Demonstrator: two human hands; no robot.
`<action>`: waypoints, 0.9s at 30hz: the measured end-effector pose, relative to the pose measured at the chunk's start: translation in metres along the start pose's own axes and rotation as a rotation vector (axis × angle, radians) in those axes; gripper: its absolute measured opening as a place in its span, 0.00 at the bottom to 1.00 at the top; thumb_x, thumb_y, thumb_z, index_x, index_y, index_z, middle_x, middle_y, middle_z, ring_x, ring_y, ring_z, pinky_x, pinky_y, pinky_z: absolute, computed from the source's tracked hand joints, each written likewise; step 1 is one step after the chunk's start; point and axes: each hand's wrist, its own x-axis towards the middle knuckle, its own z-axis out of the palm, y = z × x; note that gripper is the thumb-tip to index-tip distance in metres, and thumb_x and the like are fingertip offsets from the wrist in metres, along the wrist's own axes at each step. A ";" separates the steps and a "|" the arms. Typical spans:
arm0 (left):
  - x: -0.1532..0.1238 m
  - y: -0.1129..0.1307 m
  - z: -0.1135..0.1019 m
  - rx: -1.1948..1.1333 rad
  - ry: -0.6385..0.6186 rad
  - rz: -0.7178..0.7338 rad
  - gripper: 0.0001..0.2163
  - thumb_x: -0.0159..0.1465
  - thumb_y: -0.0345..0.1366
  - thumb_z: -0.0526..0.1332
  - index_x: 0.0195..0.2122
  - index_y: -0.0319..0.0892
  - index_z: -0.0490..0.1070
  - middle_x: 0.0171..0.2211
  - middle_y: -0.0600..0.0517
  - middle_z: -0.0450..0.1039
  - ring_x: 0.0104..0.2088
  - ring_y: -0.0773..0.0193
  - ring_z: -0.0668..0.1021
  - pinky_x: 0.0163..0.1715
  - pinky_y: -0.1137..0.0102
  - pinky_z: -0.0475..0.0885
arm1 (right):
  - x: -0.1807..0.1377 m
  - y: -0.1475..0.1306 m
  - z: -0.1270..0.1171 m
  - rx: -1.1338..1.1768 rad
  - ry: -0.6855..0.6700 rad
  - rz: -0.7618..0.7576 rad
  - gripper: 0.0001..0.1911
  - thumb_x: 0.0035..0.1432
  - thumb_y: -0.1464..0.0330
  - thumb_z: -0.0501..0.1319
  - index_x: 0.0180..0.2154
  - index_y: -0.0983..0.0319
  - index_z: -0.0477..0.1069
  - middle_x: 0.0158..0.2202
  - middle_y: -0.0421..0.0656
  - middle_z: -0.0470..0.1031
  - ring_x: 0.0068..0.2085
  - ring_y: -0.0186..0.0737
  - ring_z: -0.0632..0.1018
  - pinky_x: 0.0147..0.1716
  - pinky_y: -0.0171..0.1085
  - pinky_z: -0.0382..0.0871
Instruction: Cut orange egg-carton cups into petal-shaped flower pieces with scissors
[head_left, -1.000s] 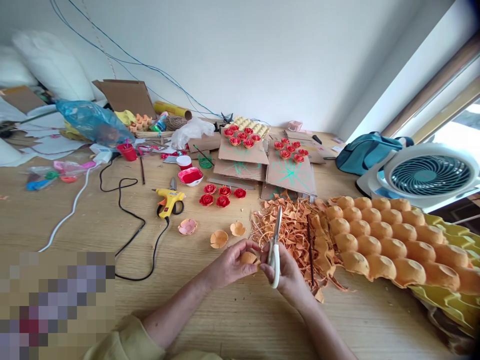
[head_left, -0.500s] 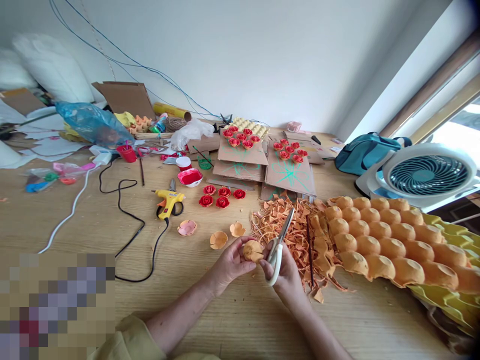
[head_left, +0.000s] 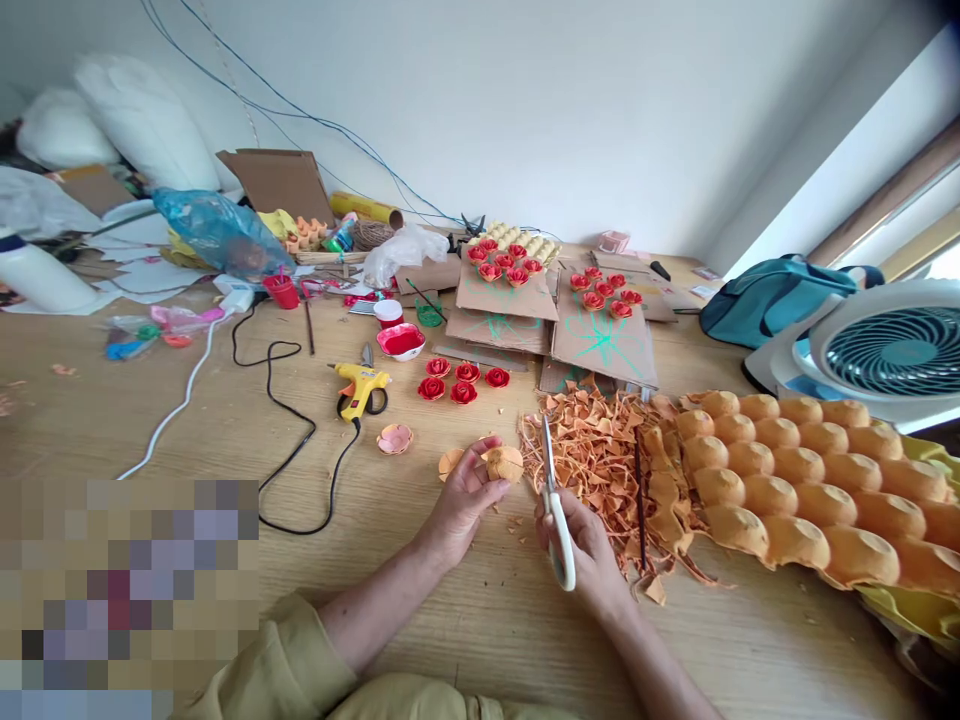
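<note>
Between the fingers and thumb of my left hand (head_left: 459, 505) is an orange egg-carton cup (head_left: 505, 464) with slits in its side. My right hand (head_left: 589, 548) grips white-handled scissors (head_left: 556, 520), blades pointing up and away, apart from the cup. Behind my left hand a cut cup (head_left: 449, 463) lies partly hidden. A pinkish petal-shaped cup (head_left: 394, 439) rests farther left. Beyond it are several red paper-pulp roses (head_left: 463, 372). A heap of orange scraps (head_left: 600, 450) lies beyond and right of my right hand.
A yellow glue gun (head_left: 360, 388) with a black cord lies left. Behind it stands a dish of red paint (head_left: 401, 341). Cardboard boards (head_left: 604, 345) carry more roses. At right are an orange egg tray (head_left: 795, 480), a fan (head_left: 900, 350) and a teal bag (head_left: 780, 300).
My right hand has drawn the scissors away from the cup, and their blades now point more upright. My left hand still holds the cup. The view has shifted somewhat.
</note>
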 end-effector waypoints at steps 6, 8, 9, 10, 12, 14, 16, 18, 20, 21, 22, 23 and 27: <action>-0.001 0.004 0.001 -0.014 0.022 0.010 0.26 0.50 0.34 0.73 0.50 0.47 0.68 0.36 0.58 0.70 0.28 0.75 0.67 0.31 0.76 0.64 | 0.001 -0.006 0.004 -0.188 -0.068 -0.029 0.19 0.63 0.52 0.55 0.30 0.60 0.66 0.27 0.39 0.65 0.29 0.38 0.65 0.28 0.35 0.60; -0.002 0.005 0.002 -0.010 0.024 0.018 0.26 0.51 0.34 0.73 0.50 0.48 0.68 0.38 0.57 0.71 0.29 0.75 0.68 0.32 0.76 0.65 | 0.002 -0.005 0.004 -0.216 -0.092 -0.045 0.19 0.64 0.52 0.54 0.30 0.60 0.66 0.27 0.40 0.66 0.30 0.39 0.66 0.30 0.36 0.60; -0.002 0.005 0.002 -0.009 0.025 0.021 0.26 0.51 0.34 0.73 0.50 0.48 0.68 0.39 0.57 0.72 0.30 0.74 0.69 0.33 0.76 0.65 | 0.002 -0.004 0.005 -0.228 -0.107 -0.051 0.19 0.64 0.52 0.54 0.30 0.60 0.66 0.27 0.40 0.66 0.31 0.39 0.66 0.30 0.36 0.61; -0.003 0.006 0.002 -0.011 0.027 0.025 0.26 0.51 0.34 0.73 0.50 0.48 0.69 0.39 0.56 0.72 0.32 0.74 0.70 0.34 0.76 0.66 | 0.002 -0.003 0.005 -0.240 -0.120 -0.058 0.19 0.65 0.53 0.54 0.30 0.60 0.66 0.27 0.40 0.66 0.31 0.39 0.66 0.30 0.36 0.61; -0.003 0.007 0.003 -0.013 0.030 0.033 0.25 0.50 0.33 0.73 0.50 0.48 0.69 0.40 0.55 0.73 0.35 0.72 0.72 0.36 0.76 0.67 | 0.003 -0.002 0.004 -0.266 -0.142 -0.069 0.19 0.66 0.53 0.53 0.31 0.60 0.67 0.28 0.40 0.66 0.31 0.40 0.66 0.31 0.37 0.61; -0.004 0.008 0.004 -0.004 0.030 0.043 0.25 0.50 0.33 0.73 0.50 0.47 0.69 0.40 0.55 0.73 0.37 0.70 0.73 0.38 0.75 0.67 | 0.003 -0.001 0.004 -0.295 -0.157 -0.085 0.18 0.66 0.53 0.53 0.32 0.60 0.67 0.28 0.40 0.66 0.32 0.40 0.66 0.32 0.37 0.61; -0.004 0.008 0.004 0.024 0.028 0.056 0.25 0.51 0.34 0.73 0.50 0.47 0.69 0.40 0.54 0.73 0.38 0.68 0.74 0.40 0.73 0.68 | 0.003 -0.001 0.003 -0.315 -0.163 -0.102 0.19 0.66 0.53 0.52 0.32 0.60 0.66 0.28 0.40 0.65 0.31 0.40 0.65 0.32 0.37 0.61; -0.004 0.008 0.004 0.065 0.019 0.081 0.25 0.52 0.35 0.72 0.50 0.47 0.68 0.39 0.54 0.73 0.39 0.68 0.74 0.42 0.72 0.68 | 0.002 -0.001 0.003 -0.316 -0.172 -0.111 0.19 0.67 0.52 0.51 0.32 0.59 0.65 0.28 0.40 0.65 0.31 0.40 0.65 0.32 0.37 0.61; -0.004 0.007 0.003 0.115 0.008 0.120 0.24 0.53 0.36 0.72 0.50 0.47 0.68 0.41 0.54 0.74 0.41 0.67 0.74 0.45 0.72 0.67 | 0.002 -0.001 0.003 -0.307 -0.176 -0.109 0.20 0.67 0.52 0.51 0.32 0.59 0.65 0.29 0.40 0.65 0.31 0.40 0.65 0.32 0.37 0.61; -0.003 0.006 0.003 0.140 0.006 0.142 0.24 0.53 0.36 0.72 0.50 0.47 0.68 0.41 0.54 0.74 0.42 0.67 0.74 0.46 0.72 0.67 | 0.002 0.000 0.003 -0.303 -0.176 -0.108 0.20 0.67 0.51 0.51 0.33 0.59 0.65 0.29 0.40 0.65 0.31 0.40 0.65 0.32 0.37 0.61; -0.003 0.006 0.002 0.163 0.007 0.161 0.24 0.54 0.36 0.72 0.51 0.47 0.68 0.42 0.54 0.74 0.43 0.67 0.74 0.46 0.72 0.67 | 0.001 0.000 0.003 -0.300 -0.174 -0.107 0.19 0.66 0.51 0.51 0.33 0.59 0.65 0.29 0.40 0.65 0.32 0.40 0.65 0.32 0.37 0.61; -0.003 0.005 0.002 0.181 0.010 0.174 0.24 0.54 0.36 0.72 0.51 0.47 0.68 0.42 0.54 0.74 0.43 0.67 0.74 0.46 0.72 0.67 | 0.001 0.001 0.003 -0.300 -0.168 -0.109 0.19 0.66 0.51 0.52 0.33 0.59 0.66 0.29 0.40 0.65 0.32 0.40 0.65 0.32 0.37 0.61; -0.004 0.005 0.003 0.202 0.026 0.183 0.24 0.54 0.35 0.72 0.50 0.47 0.67 0.41 0.54 0.74 0.42 0.66 0.75 0.46 0.71 0.68 | 0.001 0.002 0.004 -0.317 -0.164 -0.126 0.18 0.66 0.52 0.52 0.34 0.59 0.66 0.29 0.40 0.66 0.33 0.41 0.66 0.33 0.37 0.61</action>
